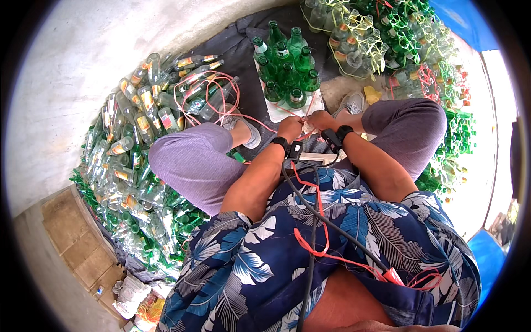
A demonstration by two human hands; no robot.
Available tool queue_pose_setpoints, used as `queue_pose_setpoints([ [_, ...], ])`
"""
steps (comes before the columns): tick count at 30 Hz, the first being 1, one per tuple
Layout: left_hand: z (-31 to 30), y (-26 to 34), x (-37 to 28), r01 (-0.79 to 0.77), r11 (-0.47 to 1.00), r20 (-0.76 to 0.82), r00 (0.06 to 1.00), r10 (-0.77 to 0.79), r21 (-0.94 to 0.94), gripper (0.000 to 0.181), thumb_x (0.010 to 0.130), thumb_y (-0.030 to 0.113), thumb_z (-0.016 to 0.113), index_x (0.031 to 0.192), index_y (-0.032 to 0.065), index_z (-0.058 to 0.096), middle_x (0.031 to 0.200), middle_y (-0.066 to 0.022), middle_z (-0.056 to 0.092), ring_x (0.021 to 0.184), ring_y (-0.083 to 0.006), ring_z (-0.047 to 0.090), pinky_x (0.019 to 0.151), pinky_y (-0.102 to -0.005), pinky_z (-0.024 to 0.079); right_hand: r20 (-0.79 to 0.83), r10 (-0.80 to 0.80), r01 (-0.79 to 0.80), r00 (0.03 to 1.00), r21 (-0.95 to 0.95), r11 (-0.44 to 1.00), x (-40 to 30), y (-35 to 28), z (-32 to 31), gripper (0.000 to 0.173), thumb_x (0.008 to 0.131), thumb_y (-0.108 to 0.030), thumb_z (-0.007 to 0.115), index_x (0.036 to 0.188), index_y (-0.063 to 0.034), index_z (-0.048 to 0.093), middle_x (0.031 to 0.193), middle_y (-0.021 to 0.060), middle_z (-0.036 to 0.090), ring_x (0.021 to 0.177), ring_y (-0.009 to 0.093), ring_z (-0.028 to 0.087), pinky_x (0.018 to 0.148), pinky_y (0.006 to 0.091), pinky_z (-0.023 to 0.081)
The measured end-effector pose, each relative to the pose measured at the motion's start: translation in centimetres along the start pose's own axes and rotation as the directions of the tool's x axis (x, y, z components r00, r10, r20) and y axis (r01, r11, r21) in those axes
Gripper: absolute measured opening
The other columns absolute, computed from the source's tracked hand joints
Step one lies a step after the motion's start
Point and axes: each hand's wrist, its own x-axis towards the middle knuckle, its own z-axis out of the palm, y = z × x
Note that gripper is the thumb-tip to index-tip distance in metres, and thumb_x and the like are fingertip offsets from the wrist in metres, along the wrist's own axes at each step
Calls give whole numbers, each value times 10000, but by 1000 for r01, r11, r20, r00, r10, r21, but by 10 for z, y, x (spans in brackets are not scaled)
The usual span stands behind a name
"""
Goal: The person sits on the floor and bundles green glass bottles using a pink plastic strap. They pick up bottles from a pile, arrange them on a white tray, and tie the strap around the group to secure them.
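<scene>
My left hand (291,128) and my right hand (321,120) meet close together, fingers closed on red plastic twine (306,135). Strands run from them towards the bases of several upright green glass bottles (287,74), grouped on a white board (277,116) just beyond my hands. How the twine passes behind the bottles is hidden. From near my left hand, a loose length trails left into wide loops lying over bottles. Each wrist wears a black strap with a small device.
Loose clear and green glass bottles (145,120) form a large heap on the left, beside a white wall (70,83). Tied bundles of bottles (356,45) stand at the upper right. Dark sheeting (244,45) covers the floor. Black cables (312,265) hang before my shirt.
</scene>
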Motion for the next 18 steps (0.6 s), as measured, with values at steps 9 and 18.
queue_pose_setpoints([
  [9,-4,-12,3,-158,933,-78,978,193,324,237,884,234,609,1007,116,774,954,-149,734,906,-331,698,802,-436,542,1,218,-215,976,156,964,3,-17,-17,249,874,-301,635,847,-62,698,841,144,692,825,358,681,732,445,539],
  [18,-11,-5,3,-189,888,-108,961,255,420,258,923,223,556,923,65,760,894,-161,725,840,-343,691,760,-449,536,41,560,-510,827,471,719,4,-35,-52,226,804,-279,685,795,-57,726,827,136,713,807,347,704,718,445,552],
])
